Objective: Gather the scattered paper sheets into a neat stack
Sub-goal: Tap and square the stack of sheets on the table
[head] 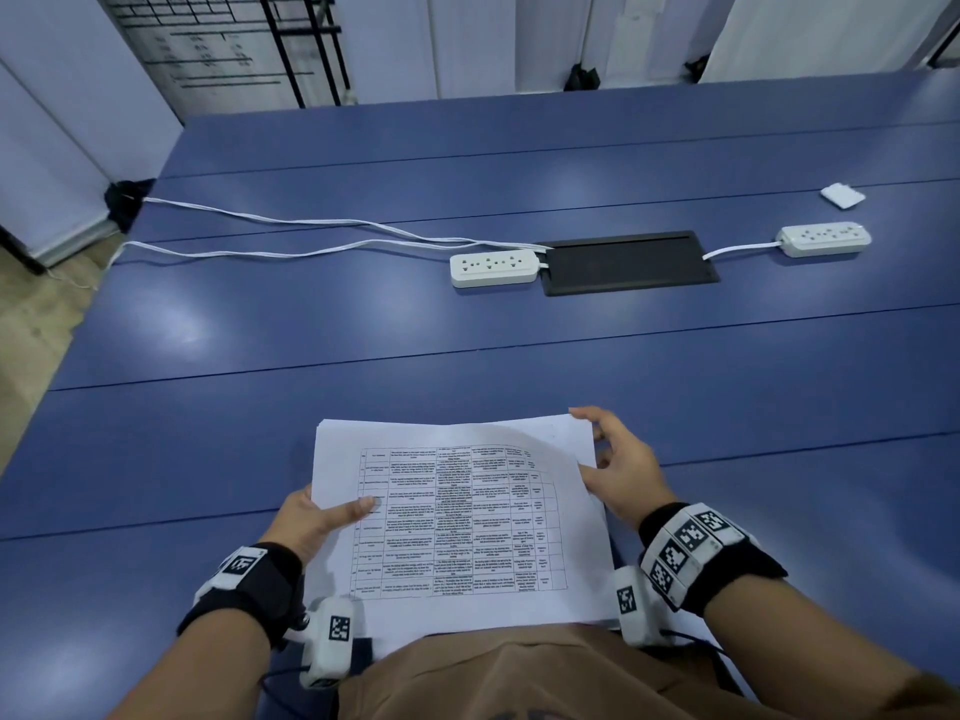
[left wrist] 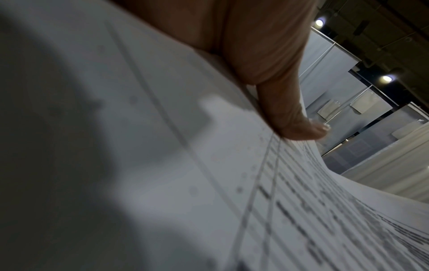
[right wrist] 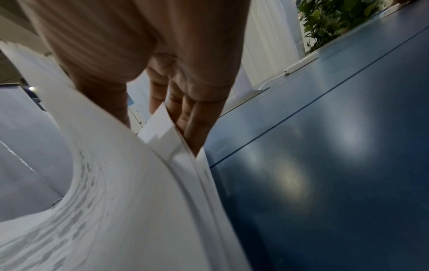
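A brown garment [head: 519, 678] fills the bottom of the head view and covers the near edge of the paper stack [head: 457, 517]. The stack is held just above the blue counter [head: 363, 356], its top sheet printed with a table too small to read. How many sheets it holds cannot be counted; the right wrist view shows several edges fanned apart. The left hand [head: 317, 517] pinches the stack's left edge, thumb flat on top, its fingers hidden beneath. The right hand [head: 618, 470] holds the right edge, thumb over the top sheet and fingers [right wrist: 197, 117] pressed together against the fanned edges. Farther off lie two white power strips, one [head: 493, 267] beside a black hatch [head: 628, 262], the other [head: 823, 239] well to the right. Beyond sits one small white square object [head: 842, 194].
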`<action>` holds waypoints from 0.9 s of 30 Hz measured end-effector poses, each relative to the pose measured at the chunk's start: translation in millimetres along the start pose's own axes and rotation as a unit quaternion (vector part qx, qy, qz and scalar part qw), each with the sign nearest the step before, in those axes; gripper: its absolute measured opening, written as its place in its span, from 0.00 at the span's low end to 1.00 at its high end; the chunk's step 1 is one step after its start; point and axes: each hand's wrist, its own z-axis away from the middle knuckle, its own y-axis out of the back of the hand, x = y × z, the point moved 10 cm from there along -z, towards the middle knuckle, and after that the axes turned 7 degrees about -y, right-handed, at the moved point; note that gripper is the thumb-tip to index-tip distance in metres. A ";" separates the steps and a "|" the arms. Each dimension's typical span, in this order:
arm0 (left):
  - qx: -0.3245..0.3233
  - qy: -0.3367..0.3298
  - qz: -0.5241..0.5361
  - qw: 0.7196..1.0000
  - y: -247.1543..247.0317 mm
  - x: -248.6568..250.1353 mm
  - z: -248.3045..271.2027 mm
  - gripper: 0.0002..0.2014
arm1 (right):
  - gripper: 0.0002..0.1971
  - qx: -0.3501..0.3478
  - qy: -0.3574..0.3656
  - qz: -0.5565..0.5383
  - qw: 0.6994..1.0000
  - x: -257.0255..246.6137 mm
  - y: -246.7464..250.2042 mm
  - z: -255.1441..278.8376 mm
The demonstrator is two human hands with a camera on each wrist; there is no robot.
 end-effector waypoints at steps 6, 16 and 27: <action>0.001 0.008 -0.010 1.000 3.7 -5.8 -3.7 0.29 | 0.27 -0.018 0.002 0.064 0.998 -6.5 0.0 -8.8; 0.013 0.009 -0.005 1.000 2.3 -2.3 -1.5 0.20 | 0.16 -0.032 0.005 0.186 0.982 -5.3 -0.4 -24.1; 0.012 0.013 0.001 1.000 3.5 -2.7 1.5 0.17 | 0.16 -0.038 0.010 0.273 0.961 5.0 -5.8 -34.8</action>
